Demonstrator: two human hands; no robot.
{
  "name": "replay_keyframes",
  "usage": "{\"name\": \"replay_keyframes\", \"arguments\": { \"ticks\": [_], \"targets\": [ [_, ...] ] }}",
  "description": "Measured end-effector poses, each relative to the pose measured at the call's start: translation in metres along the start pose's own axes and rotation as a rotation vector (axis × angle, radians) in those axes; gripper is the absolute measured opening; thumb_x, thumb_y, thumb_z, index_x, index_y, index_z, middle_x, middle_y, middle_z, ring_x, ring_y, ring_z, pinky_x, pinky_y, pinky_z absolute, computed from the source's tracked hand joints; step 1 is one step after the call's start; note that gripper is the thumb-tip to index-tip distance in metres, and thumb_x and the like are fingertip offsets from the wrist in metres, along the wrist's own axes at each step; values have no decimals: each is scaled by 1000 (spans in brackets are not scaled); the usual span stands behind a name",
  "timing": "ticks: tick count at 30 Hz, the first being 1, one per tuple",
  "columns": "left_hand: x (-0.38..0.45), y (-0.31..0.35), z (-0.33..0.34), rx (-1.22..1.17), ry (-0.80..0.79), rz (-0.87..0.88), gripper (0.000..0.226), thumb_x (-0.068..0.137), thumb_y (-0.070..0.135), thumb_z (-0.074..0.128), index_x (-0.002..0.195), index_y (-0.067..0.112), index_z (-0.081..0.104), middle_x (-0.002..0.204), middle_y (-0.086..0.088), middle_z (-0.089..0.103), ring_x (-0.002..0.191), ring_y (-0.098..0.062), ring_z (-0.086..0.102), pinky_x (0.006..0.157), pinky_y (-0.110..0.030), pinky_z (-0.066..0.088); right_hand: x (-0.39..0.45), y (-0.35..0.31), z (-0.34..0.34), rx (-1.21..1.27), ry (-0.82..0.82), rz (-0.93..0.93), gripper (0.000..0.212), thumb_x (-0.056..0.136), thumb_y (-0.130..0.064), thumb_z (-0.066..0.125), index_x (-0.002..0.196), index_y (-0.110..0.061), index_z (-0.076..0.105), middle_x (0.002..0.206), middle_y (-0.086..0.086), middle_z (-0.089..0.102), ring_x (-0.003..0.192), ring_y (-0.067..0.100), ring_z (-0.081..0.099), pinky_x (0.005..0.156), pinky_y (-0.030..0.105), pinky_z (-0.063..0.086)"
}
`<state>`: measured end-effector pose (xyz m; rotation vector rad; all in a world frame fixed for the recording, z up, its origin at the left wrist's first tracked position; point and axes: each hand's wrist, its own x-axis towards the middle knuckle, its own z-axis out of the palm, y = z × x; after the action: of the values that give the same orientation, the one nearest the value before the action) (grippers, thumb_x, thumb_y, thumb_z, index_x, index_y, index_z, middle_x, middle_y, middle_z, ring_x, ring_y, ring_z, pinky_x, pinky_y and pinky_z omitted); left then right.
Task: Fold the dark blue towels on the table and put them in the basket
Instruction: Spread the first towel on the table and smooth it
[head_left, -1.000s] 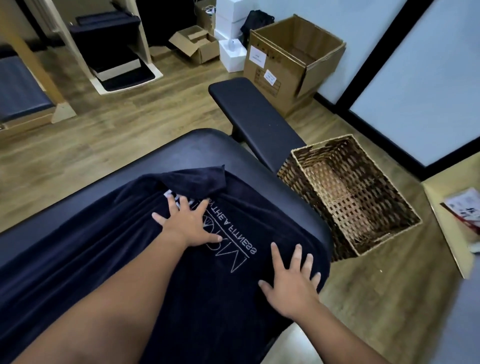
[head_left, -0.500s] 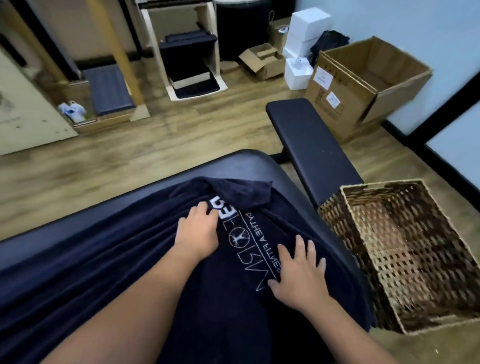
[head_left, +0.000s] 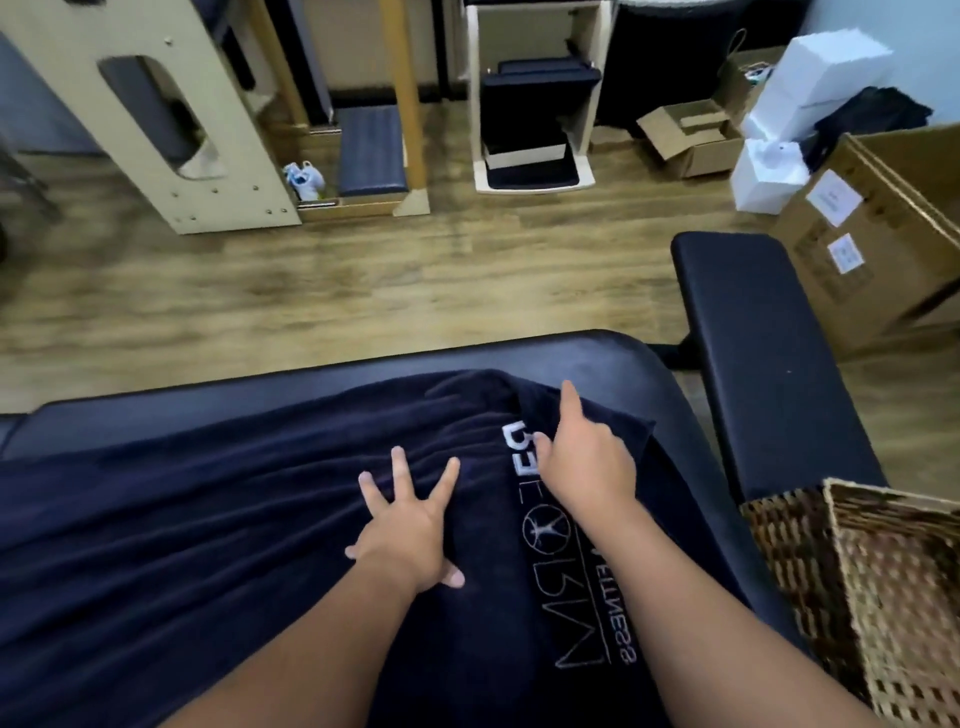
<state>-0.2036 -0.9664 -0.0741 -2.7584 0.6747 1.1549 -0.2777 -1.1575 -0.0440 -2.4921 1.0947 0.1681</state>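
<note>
Progress: our towel (head_left: 218, 519) lay spread over the table (head_left: 613, 348), one corner flipped back, no fold finished.
Basket (head_left: 893, 587): right of the table, no towel seen inside.
Left hand (head_left: 410, 530): splayed flat, gripping nothing.
Right hand (head_left: 587, 462): open, finger extended onto the flipped corner.
Hidden: towel's left end and basket's far side cut off; other towels unseen.

Beyond my padded black table (head_left: 363, 374) I see a wood-plank floor (head_left: 363, 280), a black bench (head_left: 753, 332) to the right, cardboard boxes (head_left: 872, 260) and white boxes (head_left: 810, 78), and pale wooden frames (head_left: 171, 114) along the far side.
</note>
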Motion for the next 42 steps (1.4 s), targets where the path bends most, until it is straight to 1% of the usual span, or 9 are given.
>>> {"name": "replay_keyframes", "arguments": {
  "ticks": [4, 7, 14, 17, 22, 26, 30, 37, 42],
  "targets": [
    [-3, 6, -4, -7, -38, -5, 141, 71, 40, 91, 137, 67, -31, 140, 0, -62, 143, -50, -34, 91, -74, 46, 34, -1, 3, -14, -79, 76, 30, 100, -38, 53, 123, -19, 55, 109, 10, 69, 97, 35, 63, 68, 37, 44],
    [-3, 11, -5, -37, -39, -27, 142, 70, 34, 92, 138, 67, -29, 141, 1, -62, 142, -49, -37, 94, -79, 40, 54, 1, -6, 27, 41, 75, 14, 95, -28, 56, 98, -19, 66, 96, 10, 70, 82, 34, 60, 67, 36, 50],
    [2, 15, -1, -78, -24, -49, 148, 69, 21, 93, 137, 69, -28, 139, 2, -63, 140, -49, -40, 95, -83, 34, 103, -3, -28, 128, 445, -35, 19, 95, -16, 56, 114, -17, 62, 106, 8, 57, 104, 36, 56, 80, 45, 43],
    [3, 14, -3, -67, -28, -45, 148, 68, 23, 94, 136, 70, -29, 137, 2, -65, 139, -49, -40, 95, -82, 35, 107, -12, -18, -46, 250, -38, 50, 90, -20, 61, 139, -23, 47, 128, 9, 52, 119, 34, 48, 92, 50, 42],
    [4, 14, -7, -37, -51, -59, 147, 68, 27, 93, 135, 69, -32, 135, 2, -66, 138, -49, -41, 94, -80, 39, 80, -29, 12, -136, 100, -237, 43, 91, -30, 61, 133, -22, 55, 130, 6, 50, 118, 31, 45, 93, 46, 44],
    [7, 13, -8, -1, -35, -61, 148, 68, 33, 93, 132, 69, -35, 132, 2, -68, 138, -49, -42, 91, -76, 45, 54, -46, 40, -190, -118, -356, 58, 95, -43, 58, 147, -29, 39, 152, 8, 35, 138, 34, 31, 110, 56, 32],
    [11, 4, -7, 56, -5, -6, 149, 64, 44, 93, 122, 70, -42, 125, 2, -72, 136, -52, -42, 82, -61, 57, 15, -37, 61, -183, -94, -332, 70, 97, -42, 55, 157, -30, 19, 167, 12, 4, 153, 38, -4, 118, 67, 3],
    [8, -4, -3, -9, 21, 53, 147, 60, 43, 95, 135, 69, -30, 135, 3, -66, 139, -48, -41, 90, -71, 49, -101, 3, 102, -195, -42, -379, 68, 81, -42, 75, 142, -25, 50, 159, 15, 34, 149, 41, 26, 110, 70, 29],
    [-31, -12, 30, -144, 169, 144, 109, 85, 33, 80, 157, 43, -2, 157, -5, -44, 151, -33, -27, 111, -75, 21, -170, 16, 106, -227, -77, -326, 66, 92, -43, 63, 150, -28, 37, 166, 13, 17, 154, 39, 7, 114, 70, 20]
  ]
}}
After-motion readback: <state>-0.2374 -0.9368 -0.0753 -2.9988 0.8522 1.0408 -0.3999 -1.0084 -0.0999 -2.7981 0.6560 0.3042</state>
